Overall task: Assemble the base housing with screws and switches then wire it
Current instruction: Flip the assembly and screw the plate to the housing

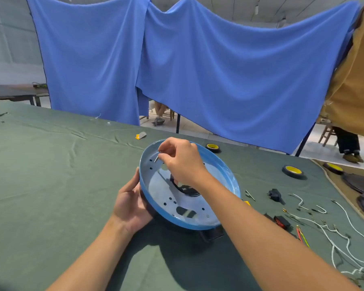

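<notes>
Backdrop: blue cloth (198,66) hung behind the table; brown cloth at the right edge of view.
Surface: green table cover (51,175), wrinkled, fills most of our view.
Base housing (187,185): round blue-rimmed pan, shiny perforated floor, tilted up on its left side, near the surface's middle, closer to the far edge than to us.
Left hand (130,204): we cup the housing's left rim from outside and below, palm against the wall, steadying it.
Right hand (181,162): we reach over the housing, fingertips pinched on a small screw (156,158).
Key relation: screw hangs just above the hole cluster at the housing's far-left floor; long axis slanted, tip down-left toward the holes; right hand is the nearer one, left only braces.
Step, we judge: seating a screw, early in the task.
Right edge of surface: white wires (340,244), red switch (281,221), black switch (274,194), tape rolls (293,171) untouched.
</notes>
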A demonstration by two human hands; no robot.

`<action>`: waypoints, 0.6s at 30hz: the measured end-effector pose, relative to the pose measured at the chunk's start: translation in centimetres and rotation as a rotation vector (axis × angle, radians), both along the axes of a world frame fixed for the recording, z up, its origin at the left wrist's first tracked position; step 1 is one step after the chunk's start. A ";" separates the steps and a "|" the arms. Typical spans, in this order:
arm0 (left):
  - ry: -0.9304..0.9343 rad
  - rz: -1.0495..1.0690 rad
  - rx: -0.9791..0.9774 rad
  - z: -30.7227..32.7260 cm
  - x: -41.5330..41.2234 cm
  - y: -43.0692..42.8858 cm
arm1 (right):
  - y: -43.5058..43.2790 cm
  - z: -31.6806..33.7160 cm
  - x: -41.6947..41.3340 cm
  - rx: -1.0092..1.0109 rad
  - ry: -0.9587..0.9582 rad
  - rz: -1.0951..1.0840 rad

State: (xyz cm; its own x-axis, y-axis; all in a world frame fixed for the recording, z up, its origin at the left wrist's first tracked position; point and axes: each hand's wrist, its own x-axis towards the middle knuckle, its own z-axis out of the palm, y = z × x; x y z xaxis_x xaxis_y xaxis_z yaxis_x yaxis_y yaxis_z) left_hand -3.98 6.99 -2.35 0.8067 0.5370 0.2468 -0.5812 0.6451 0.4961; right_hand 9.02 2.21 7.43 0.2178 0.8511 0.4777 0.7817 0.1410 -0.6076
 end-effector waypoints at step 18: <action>0.124 -0.067 -0.015 -1.0 4.9 4.5 | 2.0 0.2 6.0 -0.002 -0.049 -0.154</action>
State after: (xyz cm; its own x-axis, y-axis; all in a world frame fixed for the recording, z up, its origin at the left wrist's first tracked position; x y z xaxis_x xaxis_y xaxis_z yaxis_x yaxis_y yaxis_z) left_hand 0.96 11.51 -3.39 0.8646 0.4840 0.1349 -0.4714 0.6883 0.5514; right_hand 14.97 4.26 7.64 0.3220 0.8105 0.4894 0.8228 0.0161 -0.5681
